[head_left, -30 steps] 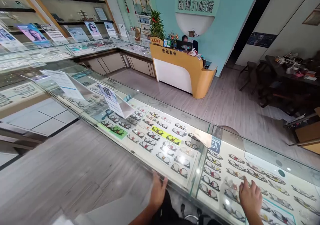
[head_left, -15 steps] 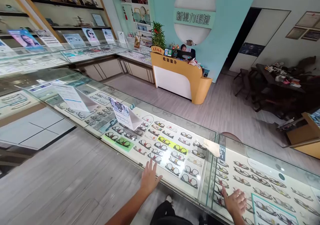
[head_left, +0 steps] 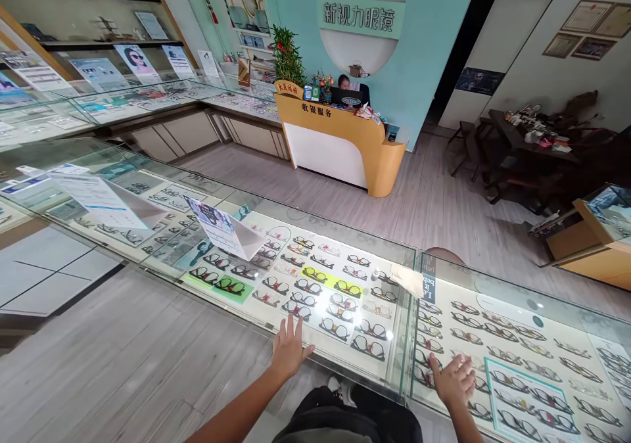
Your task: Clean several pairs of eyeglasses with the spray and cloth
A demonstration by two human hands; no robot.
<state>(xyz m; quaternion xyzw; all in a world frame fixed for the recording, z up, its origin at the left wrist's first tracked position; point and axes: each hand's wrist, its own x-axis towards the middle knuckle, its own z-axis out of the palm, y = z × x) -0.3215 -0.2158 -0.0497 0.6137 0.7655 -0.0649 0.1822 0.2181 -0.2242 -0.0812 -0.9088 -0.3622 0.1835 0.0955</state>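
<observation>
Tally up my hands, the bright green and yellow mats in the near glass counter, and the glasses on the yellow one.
Left hand: 1
Right hand: 1
Green mat: 1
Yellow mat: 1
Glasses on yellow: 2
Total: 6

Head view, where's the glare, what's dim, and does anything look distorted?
In the head view, white glare spots lie on the glass counter, right of the left hand; in the head view, the table at right looks dim; the head view shows the doorway leaning, perhaps from lens distortion or tilt.
</observation>
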